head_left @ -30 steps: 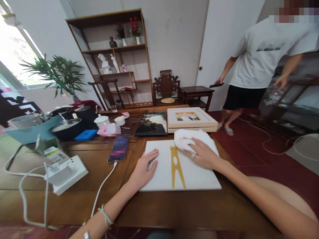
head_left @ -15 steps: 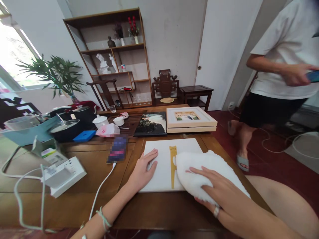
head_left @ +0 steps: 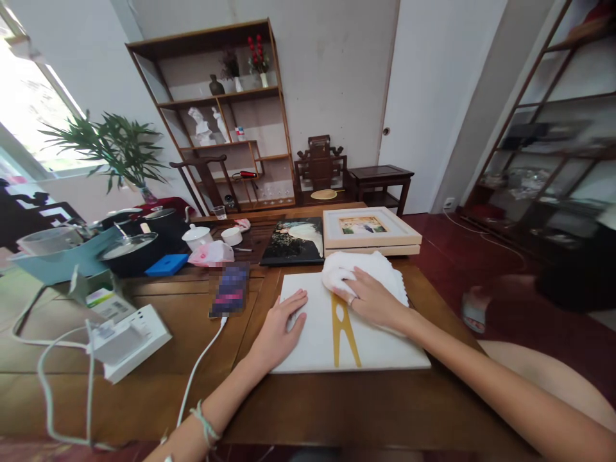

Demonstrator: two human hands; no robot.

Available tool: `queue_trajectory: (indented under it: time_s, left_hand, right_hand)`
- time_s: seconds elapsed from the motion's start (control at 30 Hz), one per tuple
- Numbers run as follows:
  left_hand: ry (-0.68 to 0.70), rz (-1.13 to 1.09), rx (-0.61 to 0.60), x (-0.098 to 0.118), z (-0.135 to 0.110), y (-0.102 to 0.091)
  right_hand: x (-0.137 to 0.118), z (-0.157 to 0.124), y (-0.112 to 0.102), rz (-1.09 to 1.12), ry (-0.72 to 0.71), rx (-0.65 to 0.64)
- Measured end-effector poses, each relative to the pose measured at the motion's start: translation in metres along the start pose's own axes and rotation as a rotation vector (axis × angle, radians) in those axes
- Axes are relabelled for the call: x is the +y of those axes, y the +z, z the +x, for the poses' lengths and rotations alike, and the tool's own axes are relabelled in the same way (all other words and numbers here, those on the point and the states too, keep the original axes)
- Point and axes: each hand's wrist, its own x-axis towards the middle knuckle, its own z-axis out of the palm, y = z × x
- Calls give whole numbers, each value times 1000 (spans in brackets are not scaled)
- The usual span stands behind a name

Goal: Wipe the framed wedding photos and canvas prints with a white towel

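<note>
A white board [head_left: 308, 350] lies flat on the wooden table. A yellow peg-shaped figure [head_left: 347, 346] shows on it; the upper end is hidden under a bunched white cloth [head_left: 382, 266]. My left hand [head_left: 282, 327] rests open on the board's left edge, fingers stretched out and holding nothing. My right hand [head_left: 368, 295] grips the cloth and presses it on the upper right part of the board, covering its top right corner. A ring is on one finger.
Framed pictures [head_left: 409, 239] and a dark photo panel [head_left: 272, 250] lie behind the board. To the left are a phone [head_left: 231, 289] on a white cable, a white power strip [head_left: 154, 333], a blue box [head_left: 167, 264] and a lidded pan [head_left: 151, 250]. A person's foot [head_left: 474, 314] is at right.
My right hand has moved the cloth up and left across the board, uncovering more of the yellow figure and the lower right corner. My left hand stays put. The person has moved mostly out of view.
</note>
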Motion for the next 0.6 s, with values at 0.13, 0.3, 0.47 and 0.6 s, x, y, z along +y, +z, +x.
queue_trajectory:
  time_s: [0.13,0.3,0.47,0.6]
  left_hand:
    - [6,-3,6,-1,1,1]
    - [16,-16,-6,-2,-1,0]
    - [22,-19,-6,-1,0,0]
    - [14,-13,6,-3,0,1]
  right_hand:
    - [-26,-35,5,-64,-159,-80]
    - [-61,-84,1,-67,-372,-282]
    - [-56,-79,-11,16,-348,-278]
    - [-31,-40,-11,32,-217,-152]
